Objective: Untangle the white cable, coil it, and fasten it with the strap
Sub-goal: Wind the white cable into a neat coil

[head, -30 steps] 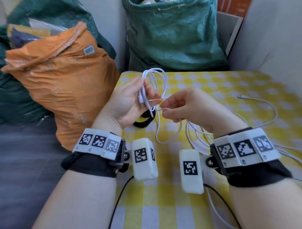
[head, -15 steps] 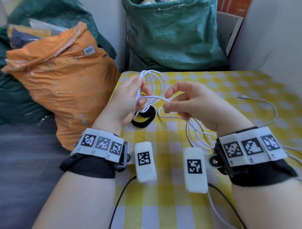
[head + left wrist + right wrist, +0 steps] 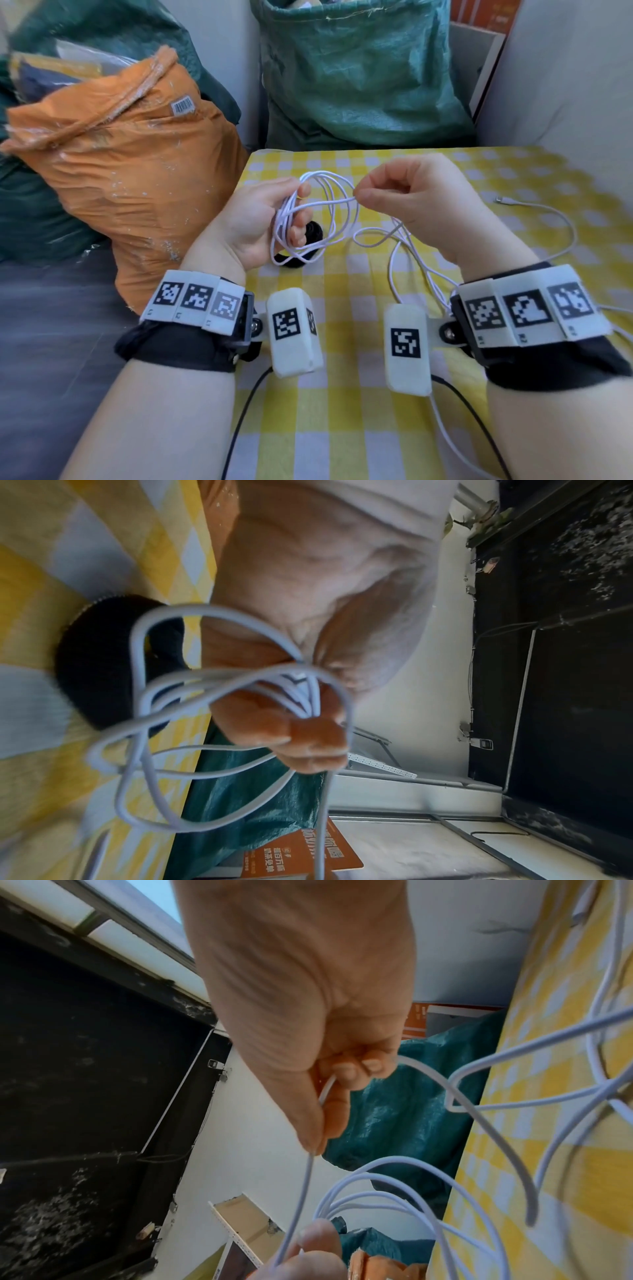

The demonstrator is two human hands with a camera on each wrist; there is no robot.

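Note:
My left hand (image 3: pixel 274 219) grips several loops of the white cable (image 3: pixel 329 219) bunched between thumb and fingers; the loops (image 3: pixel 178 723) hang out past the fingers (image 3: pixel 308 739). My right hand (image 3: pixel 404 202) pinches one strand (image 3: pixel 308 1172) between thumb and forefinger, stretched across to the left hand. The rest of the cable (image 3: pixel 548 219) trails loose over the yellow checked table (image 3: pixel 342 428) to the right, ending in a plug (image 3: pixel 503 199). The black strap (image 3: pixel 308 236) lies curled on the table under the loops, also seen in the left wrist view (image 3: pixel 99 664).
An orange sack (image 3: pixel 130 178) stands against the table's left edge. A green sack (image 3: pixel 359 75) stands behind the far edge. A pale wall (image 3: pixel 565 102) runs along the right. Black leads (image 3: pixel 239 421) from the wrist cameras cross the near table.
Both hands have moved away from me over the table. The right hand has drawn a strand out to the right of the left hand, and the bundle now hangs lower in the left hand.

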